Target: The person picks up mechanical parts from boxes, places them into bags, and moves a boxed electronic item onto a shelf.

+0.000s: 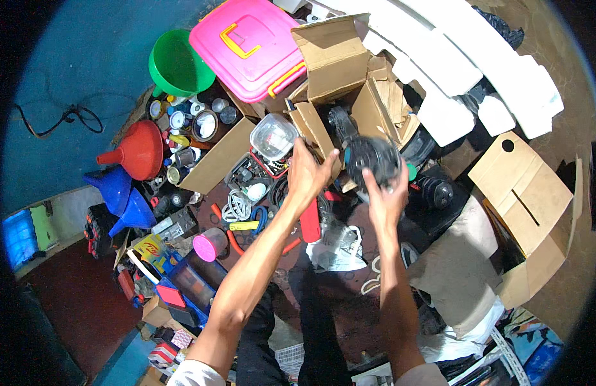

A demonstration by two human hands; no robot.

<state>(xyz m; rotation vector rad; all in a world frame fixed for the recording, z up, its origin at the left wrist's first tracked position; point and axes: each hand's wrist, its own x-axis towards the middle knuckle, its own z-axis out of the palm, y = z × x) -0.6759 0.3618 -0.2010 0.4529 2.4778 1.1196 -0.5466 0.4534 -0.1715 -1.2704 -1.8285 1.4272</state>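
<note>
My right hand (386, 196) grips a round black object (370, 157) at the mouth of an open cardboard box (335, 71); motion blurs it, so I cannot tell its kind. The thumb lies across its near side. My left hand (306, 172) is at the box's left flap (316, 128), which runs between thumb and fingers. Inside the box another black piece (340, 122) shows, partly hidden. Just left of my left hand sits a clear plastic tub (274, 136).
A pink lidded bin (246, 45), green basin (180, 64) and red funnel (140, 151) stand at the far left. Blue funnels (118, 193) lie below. White foam pieces (433, 51) line the far right, above a flattened carton (520, 186). Loose cables (237, 207) lie mid-floor.
</note>
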